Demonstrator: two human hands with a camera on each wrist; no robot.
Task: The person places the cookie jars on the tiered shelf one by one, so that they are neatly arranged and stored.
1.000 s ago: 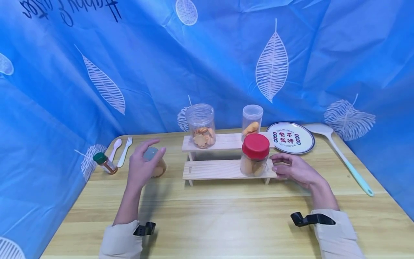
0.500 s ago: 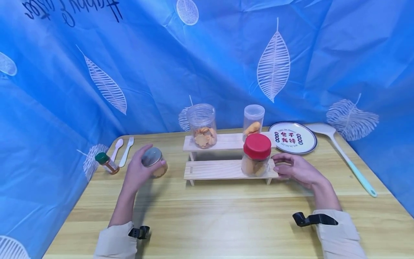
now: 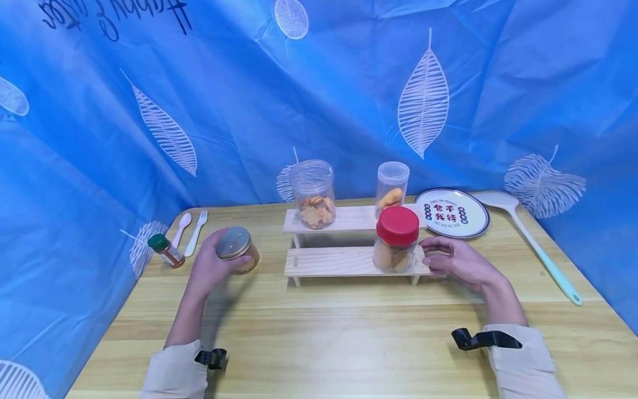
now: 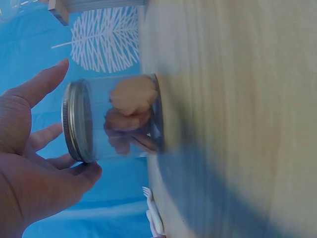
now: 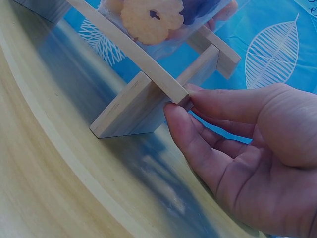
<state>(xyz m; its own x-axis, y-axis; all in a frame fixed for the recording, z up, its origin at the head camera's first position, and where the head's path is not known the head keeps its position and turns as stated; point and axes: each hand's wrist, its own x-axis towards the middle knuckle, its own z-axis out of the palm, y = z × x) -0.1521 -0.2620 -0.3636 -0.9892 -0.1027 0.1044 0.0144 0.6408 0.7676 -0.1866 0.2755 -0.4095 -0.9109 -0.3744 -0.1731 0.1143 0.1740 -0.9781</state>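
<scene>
In the head view my left hand (image 3: 211, 266) curls round the metal lid of a clear cookie jar (image 3: 249, 259), which stands upright on the table at left. The left wrist view shows cookies inside the jar (image 4: 119, 116); there the thumb tip looks slightly off the lid, with the other fingers at its opposite side. My right hand (image 3: 456, 263) pinches the right end of the lower board of a two-tier wooden rack (image 3: 334, 261) between thumb and fingers, plain in the right wrist view (image 5: 237, 144). A red-lidded jar (image 3: 397, 238) of cookies stands on that board.
On the upper board stand a wide jar (image 3: 314, 194) of cookies and a narrow jar (image 3: 392, 191). A plate (image 3: 451, 213) and ladle (image 3: 535, 246) lie at right. A green-capped bottle (image 3: 166, 251), pink spoon (image 3: 181, 228) and white fork (image 3: 196, 233) lie at far left.
My left hand has come down from above the metal-lidded jar and closed round its lid. The right hand keeps its pinch on the rack. The view has shifted slightly.
</scene>
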